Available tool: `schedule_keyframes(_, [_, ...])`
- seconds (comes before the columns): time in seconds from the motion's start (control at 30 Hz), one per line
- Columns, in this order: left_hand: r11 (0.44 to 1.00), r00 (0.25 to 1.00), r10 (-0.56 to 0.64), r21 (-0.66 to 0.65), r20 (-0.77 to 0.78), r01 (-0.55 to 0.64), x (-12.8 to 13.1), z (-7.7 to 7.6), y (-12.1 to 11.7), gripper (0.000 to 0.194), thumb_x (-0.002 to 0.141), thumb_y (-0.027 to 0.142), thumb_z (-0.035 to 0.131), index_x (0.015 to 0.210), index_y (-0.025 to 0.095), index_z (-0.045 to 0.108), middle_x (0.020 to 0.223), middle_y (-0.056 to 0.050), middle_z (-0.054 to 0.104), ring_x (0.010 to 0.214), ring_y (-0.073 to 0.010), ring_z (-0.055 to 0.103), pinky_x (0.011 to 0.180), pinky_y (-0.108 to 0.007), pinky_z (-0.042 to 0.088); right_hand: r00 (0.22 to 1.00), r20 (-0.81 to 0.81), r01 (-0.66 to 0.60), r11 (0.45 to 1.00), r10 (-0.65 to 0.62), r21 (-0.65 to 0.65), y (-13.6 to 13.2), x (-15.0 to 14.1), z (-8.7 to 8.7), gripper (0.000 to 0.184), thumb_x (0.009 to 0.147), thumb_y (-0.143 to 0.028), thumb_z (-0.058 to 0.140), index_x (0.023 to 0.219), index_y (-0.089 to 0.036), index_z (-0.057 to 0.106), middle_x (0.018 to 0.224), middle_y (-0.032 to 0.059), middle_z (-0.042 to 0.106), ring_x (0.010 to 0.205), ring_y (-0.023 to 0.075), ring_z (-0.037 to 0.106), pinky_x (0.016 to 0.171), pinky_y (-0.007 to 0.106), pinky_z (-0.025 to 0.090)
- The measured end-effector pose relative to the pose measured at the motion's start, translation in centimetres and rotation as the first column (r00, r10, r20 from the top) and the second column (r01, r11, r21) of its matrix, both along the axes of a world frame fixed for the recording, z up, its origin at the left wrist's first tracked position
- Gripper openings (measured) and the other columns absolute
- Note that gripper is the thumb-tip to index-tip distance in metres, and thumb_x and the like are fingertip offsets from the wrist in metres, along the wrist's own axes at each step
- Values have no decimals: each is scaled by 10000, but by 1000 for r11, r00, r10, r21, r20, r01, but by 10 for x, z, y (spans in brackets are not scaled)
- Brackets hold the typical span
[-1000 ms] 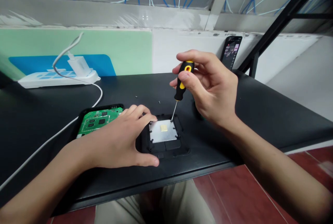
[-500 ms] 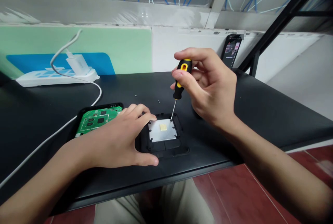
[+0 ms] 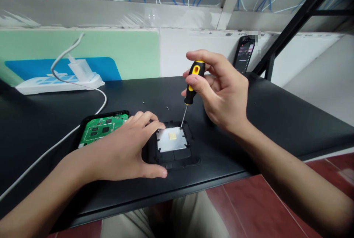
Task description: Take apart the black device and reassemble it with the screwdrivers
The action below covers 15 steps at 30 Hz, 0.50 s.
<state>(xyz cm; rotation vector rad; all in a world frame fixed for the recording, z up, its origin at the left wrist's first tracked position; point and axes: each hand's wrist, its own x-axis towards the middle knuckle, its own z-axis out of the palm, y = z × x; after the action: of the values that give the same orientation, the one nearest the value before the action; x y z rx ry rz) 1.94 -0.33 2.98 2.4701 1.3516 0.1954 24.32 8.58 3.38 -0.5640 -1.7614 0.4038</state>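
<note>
My right hand (image 3: pixel 225 92) grips a black and yellow screwdriver (image 3: pixel 190 88), thumb and fingers round its handle. The tool leans slightly, its tip at the far right corner of a silver metal plate (image 3: pixel 166 145) with a pale yellow pad (image 3: pixel 172 135) on it. This plate sits in a black plastic cover (image 3: pixel 182 163) lying flat on the table. My left hand (image 3: pixel 121 149) holds the cover from the left, fingers at its far side and thumb at its near edge. Partly behind that hand lies a green circuit board (image 3: pixel 95 129) in a black case.
Two small screws, one screw (image 3: pixel 143 102) and another screw (image 3: pixel 167 108), lie beyond the cover. A white power strip (image 3: pixel 58 85) with a charger and white cable (image 3: pixel 52 145) is at the back left. A phone (image 3: pixel 243 55) leans at the back right.
The view has shifted very slightly. Both hands, the screwdriver and the cover keep nearly the same positions, with the tip still at the plate's far right corner.
</note>
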Motion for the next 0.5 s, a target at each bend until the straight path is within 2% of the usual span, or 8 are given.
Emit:
schedule_keyframes(0.17, [1000, 1000, -6, 11, 9, 6, 0, 1, -1, 620, 757, 587, 785, 1253, 266, 594, 1301, -87, 540, 1180, -341, 510, 1012, -504, 465, 995, 65, -81, 997, 80, 3, -8, 1, 2, 429, 967, -473, 624, 1361, -306, 587, 1144, 30, 696, 813, 133, 705, 692, 269, 665])
schedule_keyframes(0.3, [1000, 1000, -15, 18, 10, 15, -2, -1, 0, 650, 753, 594, 792, 1272, 260, 588, 1316, -96, 536, 1192, -339, 512, 1029, -503, 462, 992, 80, -99, 994, 95, 40, -8, 3, 3, 437, 964, -441, 634, 1385, -337, 578, 1186, 24, 692, 871, 154, 702, 736, 302, 669])
schedule_keyframes(0.5, [999, 1000, -16, 28, 1, 16, 6, -1, -8, 692, 793, 566, 731, 1345, 179, 575, 1391, -163, 510, 1291, -372, 480, 1090, -524, 449, 994, -96, -34, 990, 47, 139, 8, 1, 8, 401, 939, -432, 671, 1327, -356, 603, 1159, 27, 682, 1018, 196, 717, 740, 306, 663])
